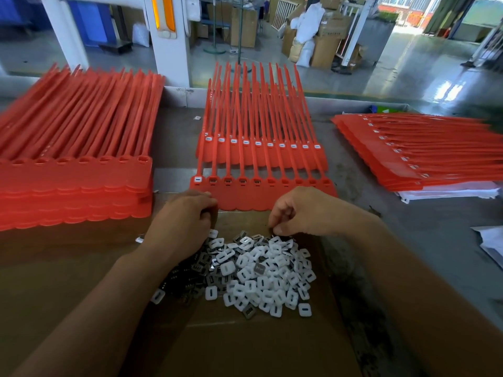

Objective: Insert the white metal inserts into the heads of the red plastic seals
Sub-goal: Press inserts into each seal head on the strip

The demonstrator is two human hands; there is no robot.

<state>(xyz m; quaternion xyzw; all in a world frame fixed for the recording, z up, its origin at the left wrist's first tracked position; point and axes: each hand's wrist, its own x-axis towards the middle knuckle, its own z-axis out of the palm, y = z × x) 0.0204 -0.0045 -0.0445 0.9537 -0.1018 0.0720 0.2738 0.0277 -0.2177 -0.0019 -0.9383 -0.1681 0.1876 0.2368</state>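
A strip of joined red plastic seals (pixel 261 194) lies in front of me, heads in a row; the leftmost head (pixel 198 179) carries a white insert, the others show dark or bare sockets. A second strip (pixel 261 148) behind it has white inserts in every head. A heap of white metal inserts (pixel 261 270) lies on brown cardboard (pixel 245 344). My left hand (pixel 181 224) rests curled at the heap's left edge, fingertips near the strip's lower edge; what it holds is hidden. My right hand (pixel 302 213) pinches at the heap's top edge, fingers curled down onto an insert.
A thick stack of red seals (pixel 76 170) with bare heads sits at the left. Another stack with white inserts (pixel 424 156) lies at the right on white sheets. The grey table (pixel 408 240) has a raised back edge; a factory floor with boxes lies beyond.
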